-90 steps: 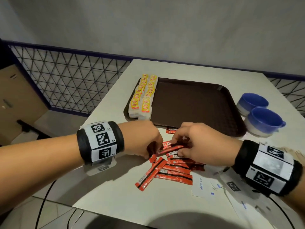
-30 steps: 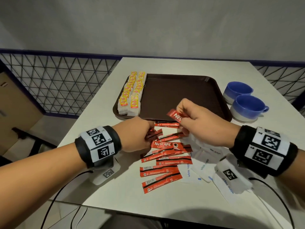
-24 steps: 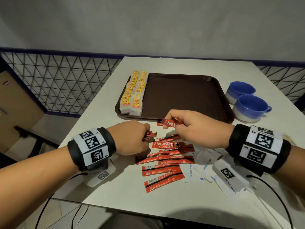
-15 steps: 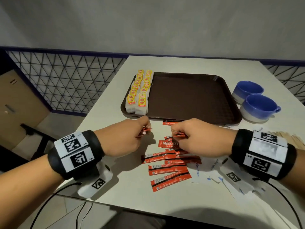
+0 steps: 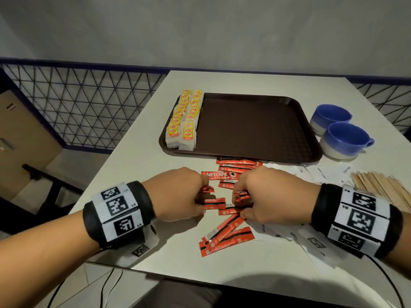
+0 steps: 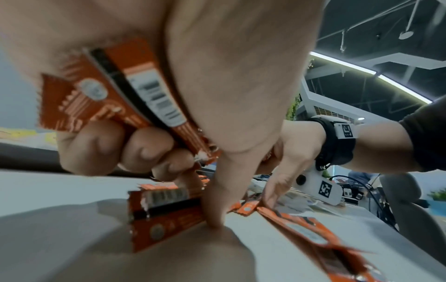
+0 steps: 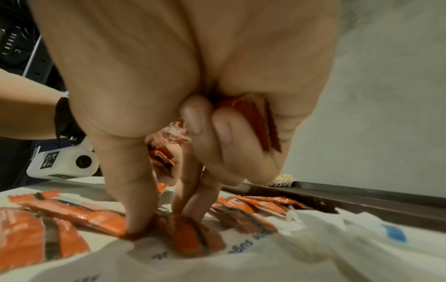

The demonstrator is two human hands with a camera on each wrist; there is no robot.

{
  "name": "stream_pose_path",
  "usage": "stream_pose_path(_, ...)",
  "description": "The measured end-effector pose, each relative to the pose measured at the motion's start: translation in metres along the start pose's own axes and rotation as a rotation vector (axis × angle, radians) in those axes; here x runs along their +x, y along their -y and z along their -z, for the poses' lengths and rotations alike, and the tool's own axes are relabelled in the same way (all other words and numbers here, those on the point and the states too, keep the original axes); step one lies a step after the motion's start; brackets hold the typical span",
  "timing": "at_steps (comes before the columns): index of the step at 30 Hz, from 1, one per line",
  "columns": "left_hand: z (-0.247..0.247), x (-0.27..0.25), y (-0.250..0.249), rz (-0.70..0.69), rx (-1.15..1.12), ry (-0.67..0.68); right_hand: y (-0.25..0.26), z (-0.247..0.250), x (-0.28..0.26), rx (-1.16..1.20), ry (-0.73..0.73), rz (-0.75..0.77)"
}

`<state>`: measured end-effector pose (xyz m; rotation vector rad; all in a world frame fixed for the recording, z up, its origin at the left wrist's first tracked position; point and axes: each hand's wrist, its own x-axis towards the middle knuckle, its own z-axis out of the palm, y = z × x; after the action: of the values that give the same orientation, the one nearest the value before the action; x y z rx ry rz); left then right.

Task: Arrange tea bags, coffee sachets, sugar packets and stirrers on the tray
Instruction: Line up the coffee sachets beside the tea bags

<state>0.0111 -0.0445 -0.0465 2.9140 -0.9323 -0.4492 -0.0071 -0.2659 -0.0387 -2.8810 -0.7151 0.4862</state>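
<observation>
hands: our left hand point(image 5: 178, 194) and right hand point(image 5: 269, 194) grip coffee sachets point(image 5: 224, 236) on the bench point(image 5: 138, 165)
tray point(image 5: 255, 130): tea bags point(image 5: 184, 121) along its left edge

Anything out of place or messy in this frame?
The tea bags sit in two neat rows on the tray. The red coffee sachets lie scattered at crossing angles on the table, some overlapping the white sugar packets. Nothing looks damaged.

A pale surface point(image 5: 244, 83) carries a dark brown tray point(image 5: 251, 127), two blue cups point(image 5: 340, 132) just right of it, red coffee sachets point(image 5: 224, 236) scattered along the near side, white sugar packets point(image 5: 322, 174) beside those, and a bundle of wooden stirrers point(image 5: 382, 190) at the right edge.
</observation>
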Motion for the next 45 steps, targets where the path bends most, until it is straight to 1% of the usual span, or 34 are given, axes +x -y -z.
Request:
stream_pose_path(3,0.001,-0.005,0.008,0.021,-0.032,0.021,0.002,0.000,0.002,0.040,-0.034,-0.018)
stream_pose_path(6,0.002,-0.011,0.013,0.026,-0.131,0.033,0.003,0.004,0.003,0.091,-0.056,-0.024)
stream_pose_path(8,0.003,-0.015,0.014,0.022,-0.195,0.004,0.002,0.009,0.002,0.187,-0.104,-0.029)
stream_pose_path(10,0.005,-0.017,0.013,0.014,-0.233,-0.021,0.000,0.015,0.000,0.320,-0.190,-0.043)
stream_pose_path(12,0.005,-0.017,0.011,0.010,-0.241,-0.030,-0.004,0.023,-0.001,0.426,-0.262,-0.074)
stream_pose_path(14,0.007,-0.016,0.005,-0.014,-0.241,-0.027,-0.008,0.030,-0.002,0.503,-0.295,-0.102)
stream_pose_path(18,0.009,-0.014,-0.010,-0.101,-0.323,0.037,-0.015,0.034,-0.004,0.670,-0.252,-0.159)
stream_pose_path(21,0.006,-0.012,-0.021,-0.117,-0.328,0.041,-0.018,0.034,-0.007,0.751,-0.202,-0.170)
stream_pose_path(23,0.001,-0.010,-0.029,-0.091,-0.260,0.071,-0.019,0.032,-0.008,0.786,-0.153,-0.183)
stream_pose_path(25,-0.006,-0.008,-0.033,-0.067,-0.124,0.143,-0.020,0.030,-0.009,0.815,-0.119,-0.202)
stream_pose_path(26,-0.010,-0.006,-0.034,-0.067,-0.066,0.159,-0.019,0.029,-0.009,0.837,-0.111,-0.202)
stream_pose_path(31,-0.009,-0.003,-0.027,-0.087,-0.005,0.100,-0.018,0.031,-0.011,0.919,-0.120,-0.187)
stream_pose_path(34,-0.006,-0.003,-0.020,-0.066,-0.015,0.048,-0.015,0.031,-0.012,0.864,-0.096,-0.151)
stream_pose_path(37,-0.002,-0.001,-0.014,-0.029,-0.083,-0.005,-0.015,0.029,-0.010,0.828,-0.072,-0.173)
stream_pose_path(39,-0.001,0.000,-0.011,0.006,-0.114,0.000,-0.014,0.027,-0.009,0.815,-0.056,-0.185)
stream_pose_path(42,0.001,0.004,-0.007,0.040,-0.145,0.042,-0.013,0.026,-0.005,0.786,-0.064,-0.216)
stream_pose_path(45,0.002,0.005,-0.003,0.027,-0.119,0.064,-0.014,0.025,0.001,0.856,-0.053,-0.241)
